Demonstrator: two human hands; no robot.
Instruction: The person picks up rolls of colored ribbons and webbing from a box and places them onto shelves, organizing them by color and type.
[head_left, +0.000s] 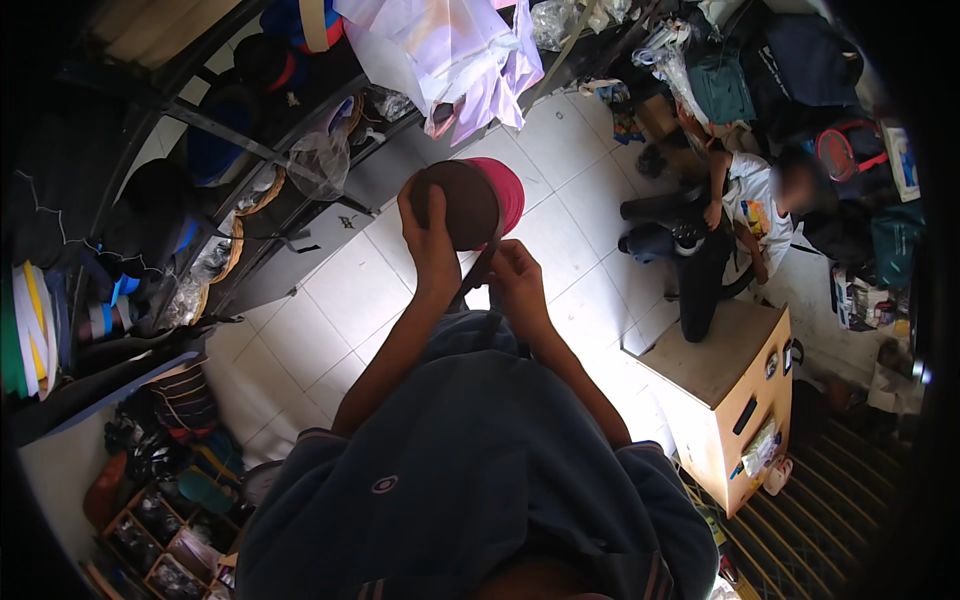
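Held up in front of my body is a cap (466, 203) with a rounded dark brown part and a crimson part (510, 195) showing behind it on the right. My left hand (432, 235) is closed around its left side, with the thumb lying across the dark face. Just below the cap's lower right edge, my right hand (517, 283) pinches a narrow dark strip (482, 264) that runs down from the cap. The fingertips of my left hand are partly hidden behind the cap.
A pale purple plastic bag (435, 55) hangs ahead. Dark metal shelving (240, 140) with hats and baskets (232, 250) lines the left. At right, another person (755, 200) sits near a wooden cabinet (715, 350). A divided box (150, 540) lies lower left.
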